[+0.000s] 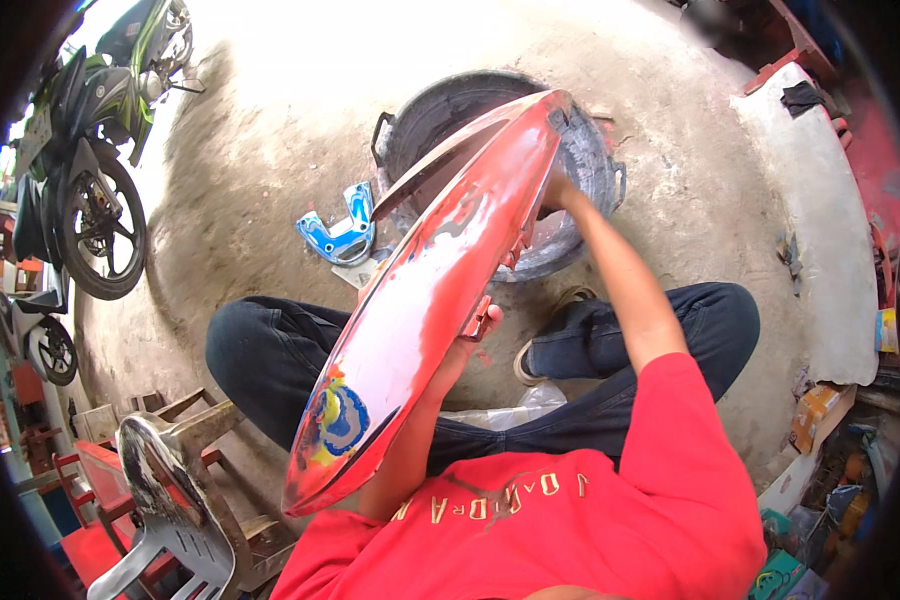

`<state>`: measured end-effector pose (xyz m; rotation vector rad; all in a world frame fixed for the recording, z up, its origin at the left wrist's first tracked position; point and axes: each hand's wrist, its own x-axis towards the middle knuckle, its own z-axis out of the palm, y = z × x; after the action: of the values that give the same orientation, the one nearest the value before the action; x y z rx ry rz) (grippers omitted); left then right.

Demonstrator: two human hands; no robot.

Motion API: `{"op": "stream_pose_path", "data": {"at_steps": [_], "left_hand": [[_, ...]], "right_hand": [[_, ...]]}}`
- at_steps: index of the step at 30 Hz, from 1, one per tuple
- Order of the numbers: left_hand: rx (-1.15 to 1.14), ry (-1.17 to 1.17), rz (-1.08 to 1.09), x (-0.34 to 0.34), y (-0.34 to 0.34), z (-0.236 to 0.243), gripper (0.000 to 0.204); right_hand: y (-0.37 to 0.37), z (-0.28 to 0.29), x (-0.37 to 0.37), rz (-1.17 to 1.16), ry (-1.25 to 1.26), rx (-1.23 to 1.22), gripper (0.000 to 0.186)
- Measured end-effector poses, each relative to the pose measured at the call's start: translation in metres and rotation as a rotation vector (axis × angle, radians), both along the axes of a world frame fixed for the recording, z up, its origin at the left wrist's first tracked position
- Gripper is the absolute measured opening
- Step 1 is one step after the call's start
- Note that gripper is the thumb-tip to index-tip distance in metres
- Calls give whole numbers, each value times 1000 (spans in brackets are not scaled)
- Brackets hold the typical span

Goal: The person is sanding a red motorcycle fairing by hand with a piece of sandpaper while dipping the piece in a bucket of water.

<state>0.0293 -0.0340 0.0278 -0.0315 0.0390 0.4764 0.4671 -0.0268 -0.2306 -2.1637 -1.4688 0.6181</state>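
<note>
A long, pointed motorcycle body panel (410,290), red with sanded white patches and a blue-yellow spot at its near end, slants across my lap. My left hand (478,335) comes up from beneath, its fingers closed around the panel's right edge by a small tab. At the panel's far end, my right hand (561,192) is against its right side, over a round black tub (602,165). The panel hides most of the right hand's fingers. The tub's inner wall is smeared grey. Left of the tub, a blue-and-white bracket-shaped part (338,236) lies on the floor.
A motorcycle (95,200) stands at the far left, another wheel (52,350) below it. A worn plastic chair (175,500) is near left. Along the right runs a pale slab (815,240), with a cardboard box (820,418) and clutter. Clear plastic (515,412) lies between my legs.
</note>
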Motion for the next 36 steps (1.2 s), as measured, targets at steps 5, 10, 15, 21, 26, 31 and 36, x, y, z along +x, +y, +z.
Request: {"op": "stream_pose_path", "data": {"at_steps": [5, 10, 15, 21, 26, 31, 36], "left_hand": [[82, -112, -12, 5, 6, -11, 39], [153, -17, 49, 2, 5, -11, 38], [98, -114, 37, 4, 8, -16, 40], [-740, -282, -23, -7, 5, -14, 48], [-99, -222, -29, 1, 5, -28, 44], [-326, -263, -41, -2, 4, -38, 42], [278, -450, -39, 6, 8, -46, 49]], "right_hand": [[-23, 176, 48, -372, 67, -29, 35], [-26, 310, -51, -306, 228, 247, 30], [-41, 361, -222, 166, 73, 517, 36], [-78, 343, -272, 606, -38, 473, 71], [-70, 326, -234, 426, -158, 435, 64], [-84, 336, -269, 577, -184, 528, 62], [-71, 324, -246, 469, -189, 503, 59]]}}
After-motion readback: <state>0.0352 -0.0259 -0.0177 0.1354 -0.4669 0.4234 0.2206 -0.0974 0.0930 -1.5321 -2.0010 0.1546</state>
